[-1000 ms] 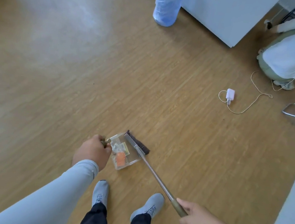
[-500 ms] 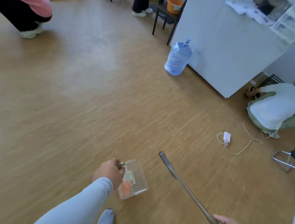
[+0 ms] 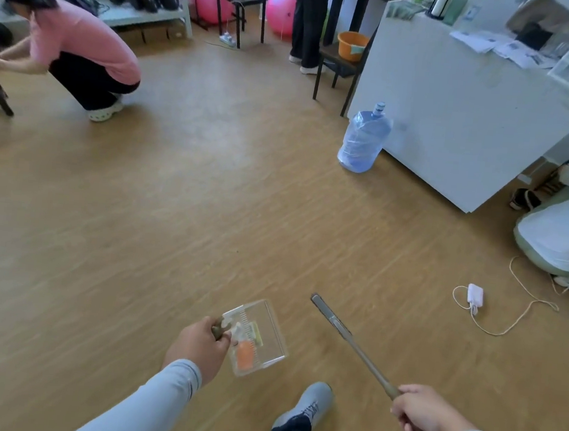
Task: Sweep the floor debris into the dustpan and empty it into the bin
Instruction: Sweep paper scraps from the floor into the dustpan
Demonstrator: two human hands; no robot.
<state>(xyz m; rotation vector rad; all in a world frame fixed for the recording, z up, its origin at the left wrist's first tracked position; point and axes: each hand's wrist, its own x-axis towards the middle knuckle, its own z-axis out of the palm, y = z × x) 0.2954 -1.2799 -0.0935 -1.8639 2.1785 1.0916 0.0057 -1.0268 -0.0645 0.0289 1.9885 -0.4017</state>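
The left hand point(image 3: 201, 347) has lifted the dustpan point(image 3: 258, 337), debris point(image 3: 245, 354) inside, while the right hand point(image 3: 422, 418), gripping the broom point(image 3: 351, 341), has swung it clear, so only emptying probably remains.

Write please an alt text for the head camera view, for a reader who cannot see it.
Seen from above, a person's left hand holds a clear dustpan with an orange scrap inside, and the right hand grips a broom by its handle, over a wooden floor. A water jug stands farther off.
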